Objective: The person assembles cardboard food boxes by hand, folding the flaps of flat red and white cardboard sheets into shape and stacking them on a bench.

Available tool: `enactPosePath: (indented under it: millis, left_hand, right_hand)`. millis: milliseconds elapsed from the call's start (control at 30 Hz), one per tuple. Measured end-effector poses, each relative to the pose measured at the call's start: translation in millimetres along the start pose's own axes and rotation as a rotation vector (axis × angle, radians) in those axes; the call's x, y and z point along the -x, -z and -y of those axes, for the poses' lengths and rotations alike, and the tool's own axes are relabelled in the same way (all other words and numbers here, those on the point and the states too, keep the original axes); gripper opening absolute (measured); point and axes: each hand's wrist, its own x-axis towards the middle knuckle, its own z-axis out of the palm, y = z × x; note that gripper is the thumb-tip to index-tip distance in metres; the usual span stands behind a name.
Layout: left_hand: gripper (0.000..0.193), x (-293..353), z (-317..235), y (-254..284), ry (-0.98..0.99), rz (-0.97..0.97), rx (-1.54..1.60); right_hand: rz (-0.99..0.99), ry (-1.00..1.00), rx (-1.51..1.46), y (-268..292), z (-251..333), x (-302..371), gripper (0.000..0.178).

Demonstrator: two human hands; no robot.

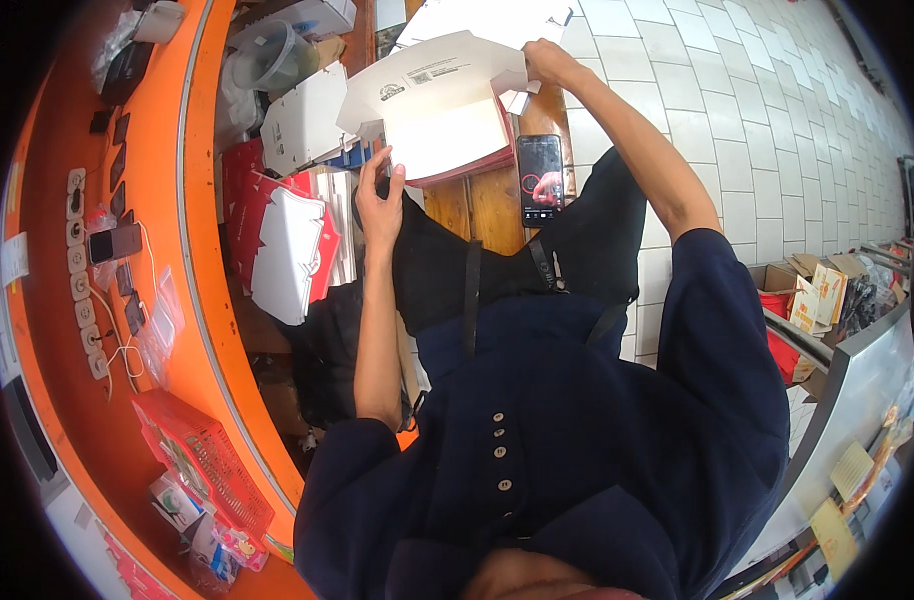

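A folding cardboard box (pixel 445 132), white inside and red outside, stands on a wooden bench between my knees. Its far panel (pixel 432 75), with small dark print, spreads out behind the tray-like body. My right hand (pixel 549 63) is at the panel's far right corner, fingers closed on the edge. Against the box's near left corner rests my left hand (pixel 381 200), its thumb and fingers apart and not wrapped round anything. A phone (pixel 541 180) with a lit screen lies on the bench to the right of the box.
Flat red-and-white carton blanks (pixel 289 250) are piled on the left, beside an orange counter (pixel 182 215). Clear plastic tubs (pixel 272 60) stand at far left. A red basket (pixel 202 460) and power strip (pixel 82 270) are on the counter. Cartons (pixel 812 300) sit at right on the tiled floor.
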Motion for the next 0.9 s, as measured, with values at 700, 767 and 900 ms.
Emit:
enactPosePath:
  millis: [700, 767, 900]
  left_hand:
    - [0.034, 6, -1, 10, 0.008, -0.007, 0.017]
    - [0.032, 8, -1, 10, 0.008, -0.010, -0.008]
    - [0.032, 7, -2, 8, -0.009, 0.009, -0.040]
  right_hand:
    - [0.093, 0.159, 0.162, 13, 21, 12, 0.038]
    - [0.127, 0.108, 0.302, 13, 28, 14, 0.035]
    - [0.092, -0.004, 0.258, 8, 26, 17, 0.036]
